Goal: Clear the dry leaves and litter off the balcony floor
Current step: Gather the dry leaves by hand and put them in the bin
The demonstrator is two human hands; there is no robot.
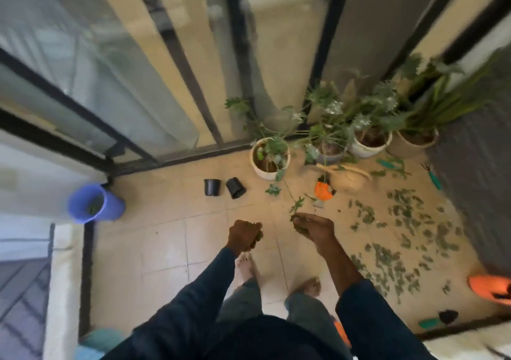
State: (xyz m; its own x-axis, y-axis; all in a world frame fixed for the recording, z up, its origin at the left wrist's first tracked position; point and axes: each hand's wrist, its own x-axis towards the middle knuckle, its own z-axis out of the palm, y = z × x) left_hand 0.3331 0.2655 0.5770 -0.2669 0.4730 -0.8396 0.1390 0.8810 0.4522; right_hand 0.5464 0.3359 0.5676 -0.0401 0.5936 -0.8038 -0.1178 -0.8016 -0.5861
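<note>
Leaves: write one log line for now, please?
left hand grips leaf clump; right hand grips sprig; loose leaves on floor; blue bucket left

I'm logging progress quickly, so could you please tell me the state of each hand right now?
Left hand: closed round a clump of leaves.
Right hand: closed on a leafy sprig.

Four potted plants (270, 163) stand in a row at the upper right of the floor; two black pots (212, 191) lie just left of them; one blue bucket (110, 207) sits at the left. Two hands, the left hand (244, 235) and the right hand (312, 227), each hold leaves (387, 257); those strewn at the right are too many to count.
</note>
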